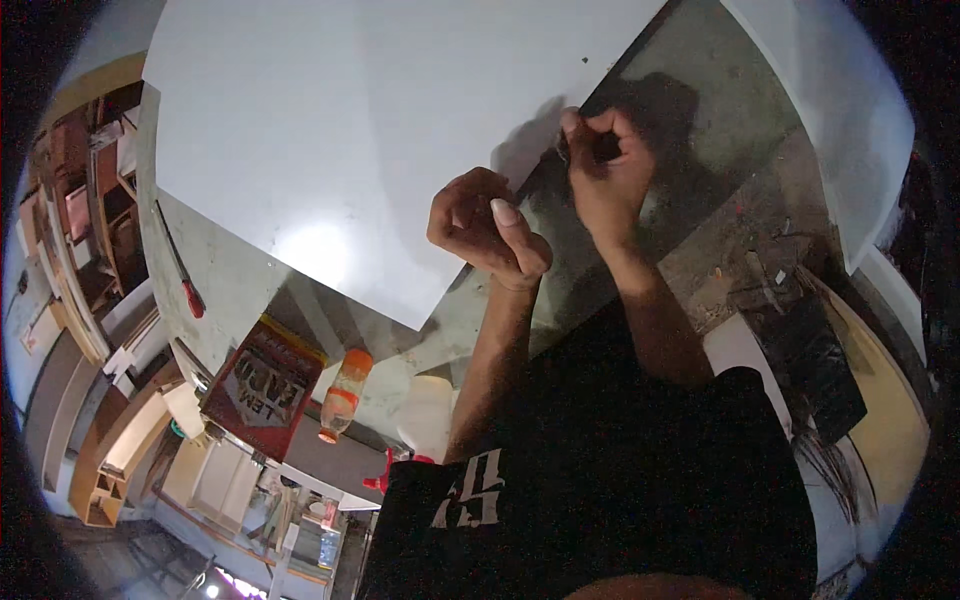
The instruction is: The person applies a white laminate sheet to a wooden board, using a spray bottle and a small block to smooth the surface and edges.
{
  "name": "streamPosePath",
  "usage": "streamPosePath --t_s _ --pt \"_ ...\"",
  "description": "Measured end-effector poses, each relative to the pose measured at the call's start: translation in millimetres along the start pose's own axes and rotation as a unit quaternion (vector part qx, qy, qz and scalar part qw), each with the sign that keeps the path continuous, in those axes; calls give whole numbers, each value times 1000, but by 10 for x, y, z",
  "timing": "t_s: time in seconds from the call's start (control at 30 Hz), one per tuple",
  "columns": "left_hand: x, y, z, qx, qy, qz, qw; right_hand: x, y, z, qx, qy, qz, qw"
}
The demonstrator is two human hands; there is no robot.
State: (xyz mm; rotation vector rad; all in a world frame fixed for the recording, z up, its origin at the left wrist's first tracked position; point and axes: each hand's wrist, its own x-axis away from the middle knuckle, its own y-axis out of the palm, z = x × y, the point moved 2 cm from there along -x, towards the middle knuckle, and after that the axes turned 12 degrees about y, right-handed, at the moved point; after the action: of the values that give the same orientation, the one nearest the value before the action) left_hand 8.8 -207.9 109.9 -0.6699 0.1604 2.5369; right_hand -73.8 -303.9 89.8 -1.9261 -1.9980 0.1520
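Note:
A large white sheet [300, 130] lies flat over the work table, its slanted right edge running beneath my hands. My left hand [490, 225] is loosely curled above that edge, thumb raised; whatever its fingers may hold is hidden. Farther right and slightly beyond, my right hand [610, 170] has thumb and forefinger brought together in a pinch at the sheet's edge. Something small and dark shows by those fingertips, too small to name. Both hands cast shadows on the sheet and the greenish-grey table top [710, 120].
A thin tool with a red handle [193, 300] lies left of the sheet. Near the front stand a red can [262, 390], an orange-capped bottle [345, 395] and a white bottle [425, 412]. Another white panel [840, 110] is at right. Wooden shelving [100, 190] lines the left.

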Motion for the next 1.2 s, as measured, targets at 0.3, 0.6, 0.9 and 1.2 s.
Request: streamPosePath --t_s 0.3,0.6,0.9,1.2 --pt "-34 39 12 9 -55 74 996 55 18 33 36 -11 1 999" --pt "-45 -6 -38 -19 -5 38 999 -408 -51 25 60 55 34 996" --pt "-101 15 -3 18 -23 45 999 -580 -77 -35 -22 122 5 992" --pt "-142 42 56 6 -34 42 999 -625 -65 94 91 -4 31 995"
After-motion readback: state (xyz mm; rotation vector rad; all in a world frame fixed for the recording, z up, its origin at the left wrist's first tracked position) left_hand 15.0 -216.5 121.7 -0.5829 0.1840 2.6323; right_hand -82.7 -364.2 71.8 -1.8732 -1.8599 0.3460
